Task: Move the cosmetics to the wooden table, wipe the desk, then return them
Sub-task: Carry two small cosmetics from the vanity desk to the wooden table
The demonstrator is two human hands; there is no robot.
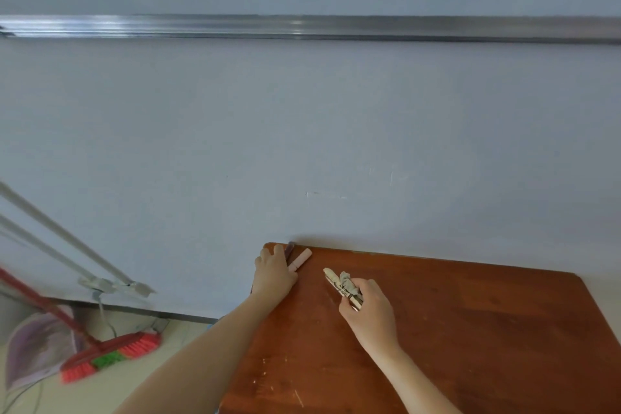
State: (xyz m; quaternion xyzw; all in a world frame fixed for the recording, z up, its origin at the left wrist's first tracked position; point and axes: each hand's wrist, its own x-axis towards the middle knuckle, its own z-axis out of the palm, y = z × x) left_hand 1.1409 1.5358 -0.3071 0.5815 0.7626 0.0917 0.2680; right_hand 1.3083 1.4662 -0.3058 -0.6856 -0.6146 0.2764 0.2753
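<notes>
Where the floor meets the grey wall (302, 131) on the left, a red broom (111, 357) with pink and green bristles leans beside a pale dustpan (35, 355), and two light poles (67, 240) slant above them. Further right stands the brown wooden desk (470, 339), pushed against the wall. At its far left corner the person's left hand (274, 271) lies palm down, its fingers curled round the near ends of a dark tube (290, 249) and a pink tube (301, 258), which lie side by side on the wood and point towards the wall. Just to the right, the right hand (369, 307) pinches a cream printed tube (331, 276) together with a small crumpled pale scrap (346, 280); the tube's far tip rests low over the desk, near the pink one but apart from it.
</notes>
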